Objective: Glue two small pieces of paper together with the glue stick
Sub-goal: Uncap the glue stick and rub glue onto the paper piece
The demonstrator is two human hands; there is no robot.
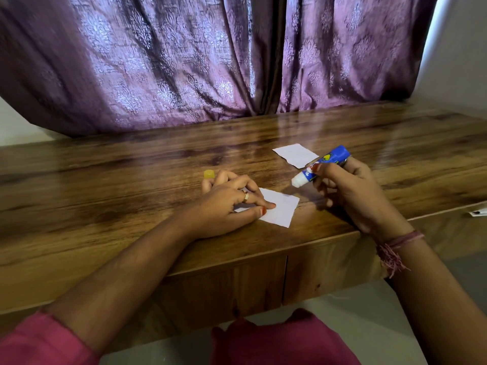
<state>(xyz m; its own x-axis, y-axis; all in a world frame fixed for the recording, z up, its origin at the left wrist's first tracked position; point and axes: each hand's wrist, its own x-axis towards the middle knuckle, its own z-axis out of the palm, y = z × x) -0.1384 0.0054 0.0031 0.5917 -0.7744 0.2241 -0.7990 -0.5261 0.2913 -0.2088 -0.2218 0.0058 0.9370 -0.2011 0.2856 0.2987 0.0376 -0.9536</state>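
A small white paper piece (282, 210) lies near the front edge of the wooden table (131, 180). My left hand (232, 200) rests on its left part, with thumb and forefinger tips pressing it down. The glue stick's yellow cap (209, 174) sticks out at the far side of this hand, tucked against its curled outer fingers. My right hand (350, 191) grips the blue glue stick (320, 165), tilted with its white uncapped tip pointing down-left, a little above the table and right of the paper. A second white paper piece (295, 154) lies farther back.
A purple patterned curtain (210, 61) hangs along the table's far edge. The table front has drawer panels (263, 280). A small white tag (478, 212) lies on the lower ledge at the far right. My legs in pink cloth (276, 341) are below the table.
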